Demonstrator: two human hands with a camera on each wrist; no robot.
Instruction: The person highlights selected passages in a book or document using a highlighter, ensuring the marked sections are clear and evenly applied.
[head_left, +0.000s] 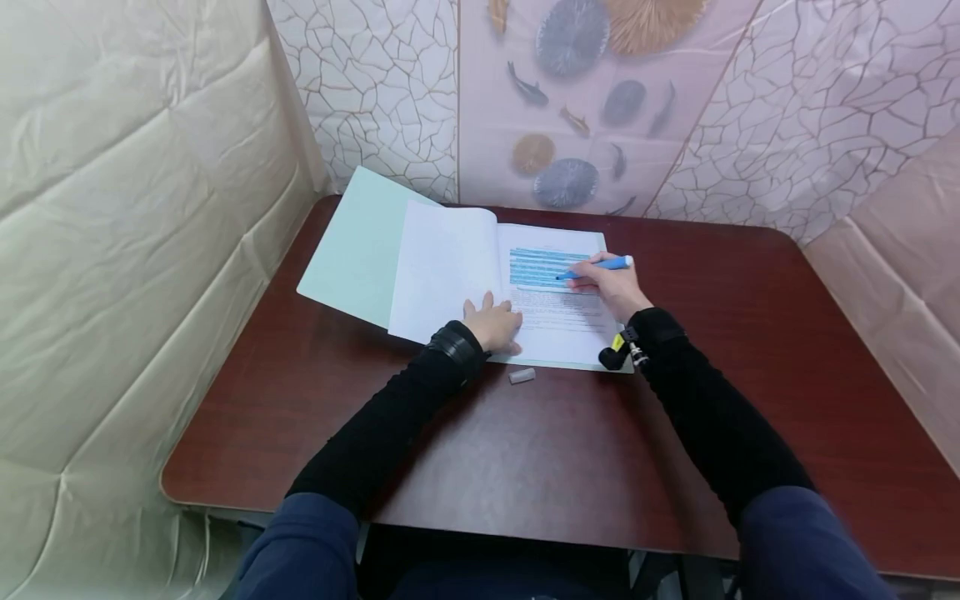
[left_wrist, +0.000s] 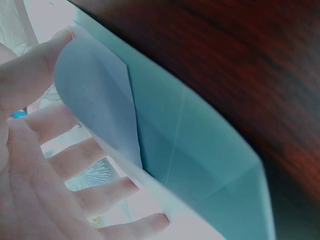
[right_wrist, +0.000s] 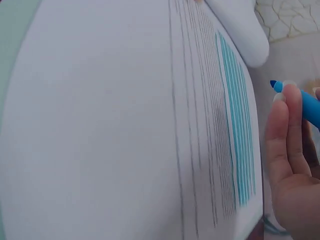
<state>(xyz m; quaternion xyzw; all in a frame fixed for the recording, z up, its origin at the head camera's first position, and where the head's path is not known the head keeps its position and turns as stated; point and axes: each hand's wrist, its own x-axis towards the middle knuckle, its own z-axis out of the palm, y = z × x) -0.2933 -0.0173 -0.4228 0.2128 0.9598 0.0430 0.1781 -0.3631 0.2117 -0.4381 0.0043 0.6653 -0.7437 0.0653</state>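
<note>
A bound document with a pale green cover (head_left: 358,242) lies open on the table. On its right-hand page (head_left: 558,337), the upper lines of print are coloured over in blue (head_left: 536,265). My right hand (head_left: 618,287) pinches a blue marker (head_left: 615,262) between thumb and fingers, its dark tip down at the blue lines in the head view. The right wrist view shows that marker (right_wrist: 311,107) with its tip bare. With fingers spread, my left hand (head_left: 492,325) rests on the lower part of the document near the fold. The left wrist view shows its fingers (left_wrist: 90,155) straight against the paper.
A small pale piece (head_left: 522,376), shaped like a cap, lies just in front of the document. The dark red-brown table (head_left: 450,467) reaches patterned wall sheets (head_left: 375,83) at the back. A cream quilted sheet (head_left: 112,250) hangs at the left.
</note>
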